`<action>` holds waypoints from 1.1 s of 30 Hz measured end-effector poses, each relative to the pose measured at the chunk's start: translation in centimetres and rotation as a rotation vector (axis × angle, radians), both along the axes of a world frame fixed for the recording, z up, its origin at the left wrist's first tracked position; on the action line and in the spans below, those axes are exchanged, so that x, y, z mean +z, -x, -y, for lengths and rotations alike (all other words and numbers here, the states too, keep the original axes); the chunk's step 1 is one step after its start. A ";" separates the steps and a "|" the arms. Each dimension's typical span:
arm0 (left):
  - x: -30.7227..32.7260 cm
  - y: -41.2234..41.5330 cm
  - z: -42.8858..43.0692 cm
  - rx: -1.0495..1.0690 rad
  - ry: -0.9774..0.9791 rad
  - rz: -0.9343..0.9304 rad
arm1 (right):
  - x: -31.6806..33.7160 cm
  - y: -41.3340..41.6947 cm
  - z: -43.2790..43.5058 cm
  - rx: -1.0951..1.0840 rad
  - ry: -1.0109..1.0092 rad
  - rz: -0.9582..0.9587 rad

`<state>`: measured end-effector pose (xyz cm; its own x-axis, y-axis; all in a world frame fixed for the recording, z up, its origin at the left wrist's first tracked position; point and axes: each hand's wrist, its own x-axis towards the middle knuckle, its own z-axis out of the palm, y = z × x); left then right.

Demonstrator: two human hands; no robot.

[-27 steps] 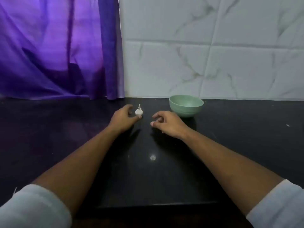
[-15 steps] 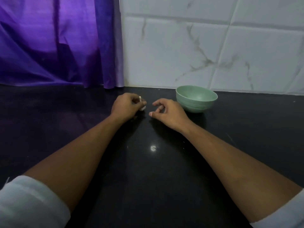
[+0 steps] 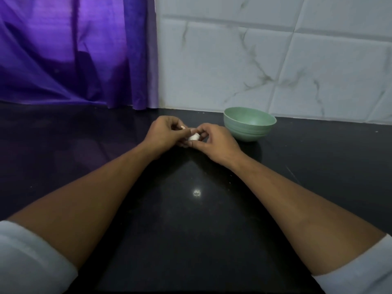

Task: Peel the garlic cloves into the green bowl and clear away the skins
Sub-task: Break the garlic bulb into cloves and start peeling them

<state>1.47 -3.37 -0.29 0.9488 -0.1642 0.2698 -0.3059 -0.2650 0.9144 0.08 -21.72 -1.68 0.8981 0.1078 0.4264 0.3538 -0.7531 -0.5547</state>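
A small white garlic bulb (image 3: 194,137) is pinched between both hands above the black counter, mostly hidden by fingers. My left hand (image 3: 165,132) grips it from the left, with the pale stalk tip showing at the fingertips. My right hand (image 3: 214,143) holds it from the right, fingers curled over it. The green bowl (image 3: 249,126) stands just right of my right hand, near the wall, and looks empty inside.
A purple curtain (image 3: 76,52) hangs at the back left down to the black counter (image 3: 191,230). White marble tiles (image 3: 275,66) form the back wall. A small bright reflection (image 3: 197,193) glints on the counter between my forearms.
My left hand lifted the garlic off the counter. My right hand moved left and closed onto it, so both hands now hold it together.
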 end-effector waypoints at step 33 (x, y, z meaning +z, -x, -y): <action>0.8 3.1 0.2 -0.158 0.346 -0.189 | 2.1 5.2 -0.1 0.348 -0.895 -0.456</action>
